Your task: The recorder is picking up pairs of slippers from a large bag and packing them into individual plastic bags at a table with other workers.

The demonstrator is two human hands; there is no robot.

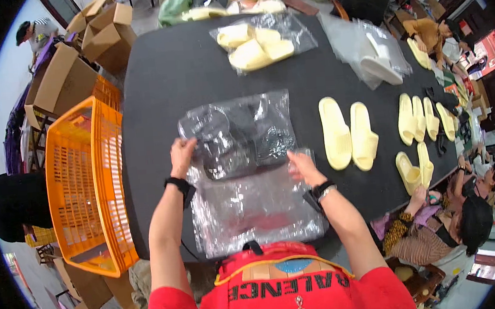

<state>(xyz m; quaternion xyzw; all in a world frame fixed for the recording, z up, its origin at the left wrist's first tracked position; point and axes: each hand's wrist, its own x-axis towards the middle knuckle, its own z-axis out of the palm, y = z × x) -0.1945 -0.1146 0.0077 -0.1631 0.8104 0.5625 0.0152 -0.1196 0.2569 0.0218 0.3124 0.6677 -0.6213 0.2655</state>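
In front of me a clear plastic bag (270, 109) lies on the black table, with dark shapes inside that look like a pair of black slippers (233, 158). My left hand (183, 155) pinches the bag's left edge. At its lower right corner, my right hand (304, 168) has thumb and fingers closed on the plastic. Nearer to me is a flat stack of clear plastic bags (252, 209), partly under the filled one. A loose pair of pale yellow slide slippers (335, 133) rests to the right of my right hand.
An orange plastic basket (78, 185) stands along the table's left side. Bagged yellow slippers (254, 52) and a bagged white pair (381, 65) lie toward the far side. More yellow slippers (410, 118) are at the right, where a person's hand (418, 194) touches one. Cardboard boxes (64, 82) stand at left.
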